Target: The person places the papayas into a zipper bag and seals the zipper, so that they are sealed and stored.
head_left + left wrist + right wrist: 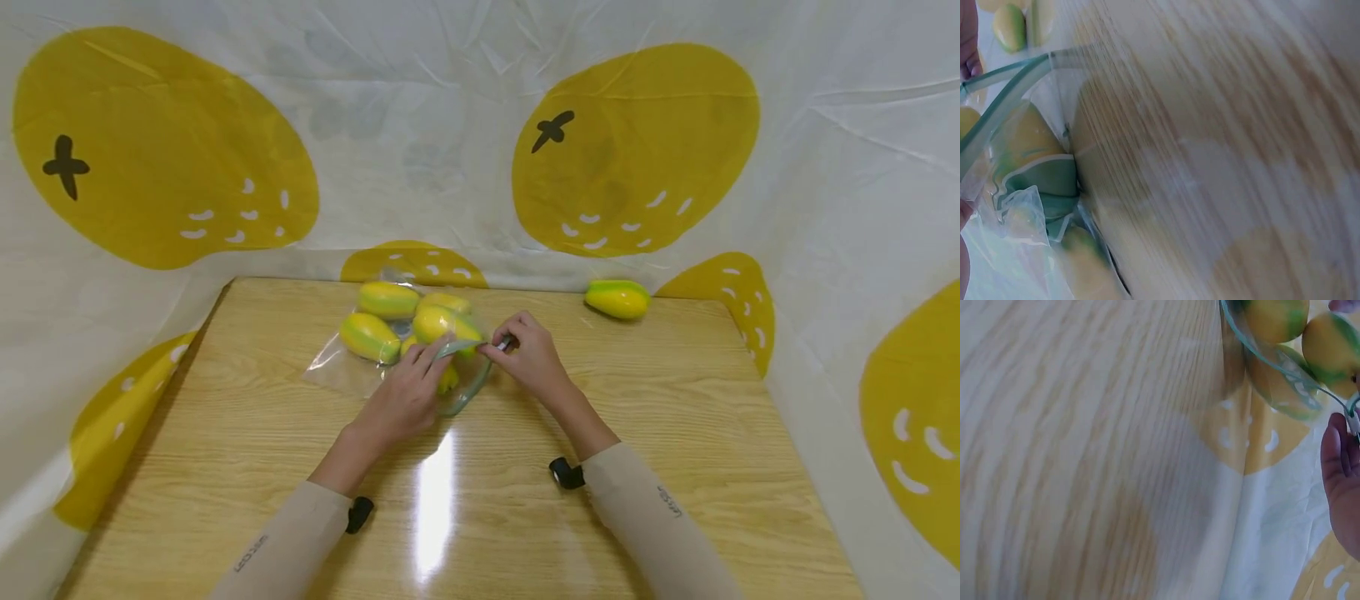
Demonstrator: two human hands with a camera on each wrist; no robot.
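Note:
A clear plastic zip bag [337, 367] with a green strip [1016, 87] along its mouth lies at the table's middle. Several smooth yellow-green fruits [369, 337], perhaps mangoes or papayas, are inside it. On the mouth's left side, my left hand [401, 396] pinches the green-edged rim. Thumb and fingers of my right hand [528, 354] pinch the right end of the strip, at a small pale piece like a zip slider. The mouth gapes into a loop between the hands. In the right wrist view, the strip [1260, 353] runs up to the right hand [1347, 487].
Another yellow-green fruit [617, 300] lies alone at the table's back right. The wooden table [675, 400] meets a white cloth [420, 150] printed with big yellow fruit at the back and sides. Light glares on the tabletop before the bag.

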